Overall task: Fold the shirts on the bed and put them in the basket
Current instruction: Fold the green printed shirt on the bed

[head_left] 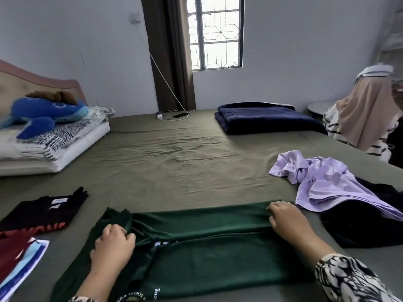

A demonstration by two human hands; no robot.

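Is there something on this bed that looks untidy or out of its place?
Yes. The crumpled lilac shirt lies bunched on the right side of the olive-green bed sheet, partly over a dark garment, not yet folded. A white charger with its cable also sits at the far edge of the bed.

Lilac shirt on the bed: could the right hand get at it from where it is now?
Probably yes. The right hand rests on the green shirt beside the crumpled lilac shirt, with nothing between them.
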